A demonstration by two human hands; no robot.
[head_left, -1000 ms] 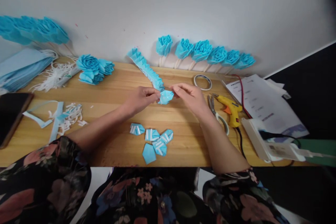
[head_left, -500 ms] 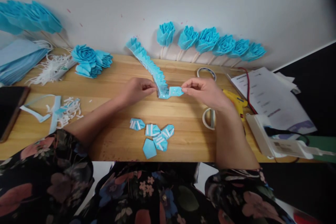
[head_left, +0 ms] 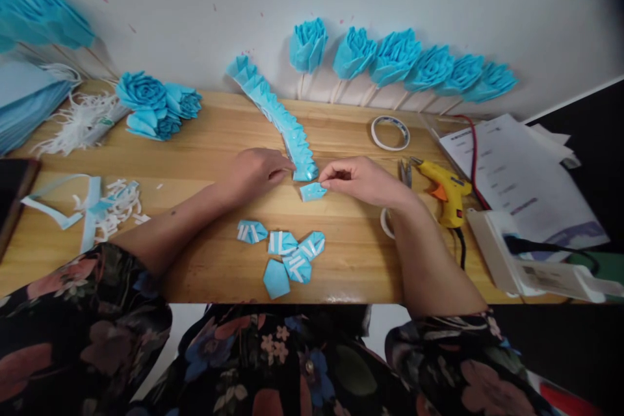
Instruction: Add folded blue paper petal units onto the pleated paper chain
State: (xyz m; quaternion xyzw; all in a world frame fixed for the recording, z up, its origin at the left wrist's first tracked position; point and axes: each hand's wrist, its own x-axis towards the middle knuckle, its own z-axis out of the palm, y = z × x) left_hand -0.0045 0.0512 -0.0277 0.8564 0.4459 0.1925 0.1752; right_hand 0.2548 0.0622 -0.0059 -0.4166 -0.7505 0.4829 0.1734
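Note:
A long strip of overlapping folded blue petals runs across the table from the far side toward me. My left hand is closed at the left of its near end, the fingertips pinching the edge there. Between the thumb and fingers of my right hand is a single folded blue petal. This petal lies just below the strip's near end, very close to it; whether they touch I cannot tell. Several loose folded petals, most with white tape strips, lie nearer the table's front edge.
Blue paper flowers on sticks lean on the wall; more flowers lie at left. Tape roll, scissors, yellow glue gun and white power strip are at right. Paper scraps lie left.
My right hand has moved left and slightly down, bringing the petal from beside the strip's end to just below it. My left hand stays at the strip. The view has shifted a little.

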